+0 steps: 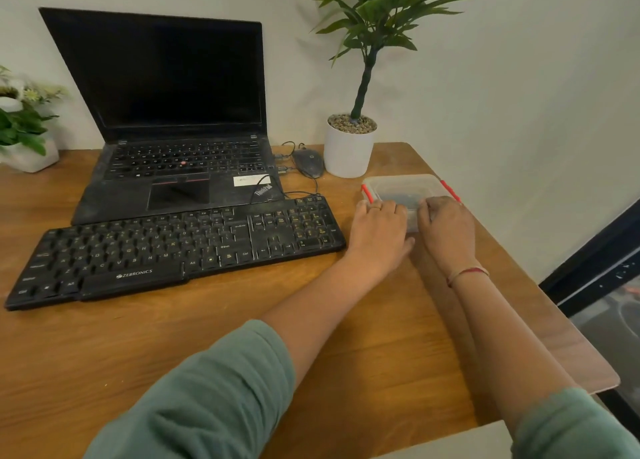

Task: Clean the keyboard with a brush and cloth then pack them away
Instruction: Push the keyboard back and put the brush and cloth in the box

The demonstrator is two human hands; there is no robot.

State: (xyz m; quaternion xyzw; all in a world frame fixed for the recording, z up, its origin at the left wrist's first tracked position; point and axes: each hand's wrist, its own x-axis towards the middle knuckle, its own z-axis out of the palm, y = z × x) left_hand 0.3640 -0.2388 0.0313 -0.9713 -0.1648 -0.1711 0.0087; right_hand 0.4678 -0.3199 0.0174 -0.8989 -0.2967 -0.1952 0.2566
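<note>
Just right of the black keyboard, the clear red-clipped plastic box lies crosswise; left hand and right hand curl their fingers over its near rim, gripping it.

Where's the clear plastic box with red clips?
Head view: the clear plastic box is on the wooden table's right side, in front of the white plant pot; left hand and right hand grip its near edge.

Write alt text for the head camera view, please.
A person's left hand and right hand hold the near edge of a clear plastic box with red clips, on a wooden desk beside a black keyboard and open laptop.
</note>
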